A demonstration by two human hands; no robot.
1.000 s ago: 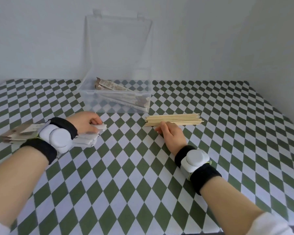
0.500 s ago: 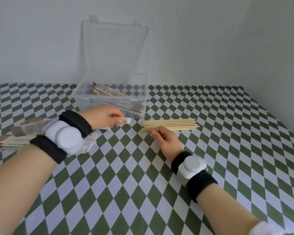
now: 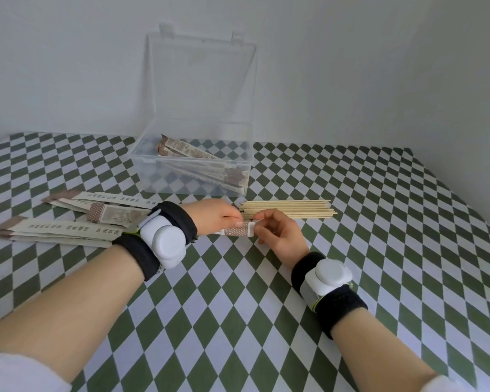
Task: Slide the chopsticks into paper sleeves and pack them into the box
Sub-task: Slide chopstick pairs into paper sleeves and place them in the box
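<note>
- Head view: the left hand and the right hand have met at mid-table, just in front of the near left end of the chopsticks.
- The left hand's fingers are curled round one paper sleeve, pinching it near its brown-patterned end. The rest of the sleeve runs back under the hand and is hidden.
- A second ago that hand was still out on the loose sleeves at the left. Half a second ago it was carrying this sleeve inward.
- The right hand was resting by the sticks in both earlier frames. Now it has lifted off, and its thumb and forefinger pinch the sleeve's tip with the other fingers loosely curled below.
- I can't tell whether any stick is between those fingers; none shows.
- The chopsticks lie as a flat bundle, side to side, bare and in the same spot as before, just in front of the box.
- The clear box stands at the back of the checked table with its lid upright. The sleeved pairs lean inside, unchanged.
- The loose sleeves lie fanned across the left of the table, partly behind the left wrist's white device.
</note>
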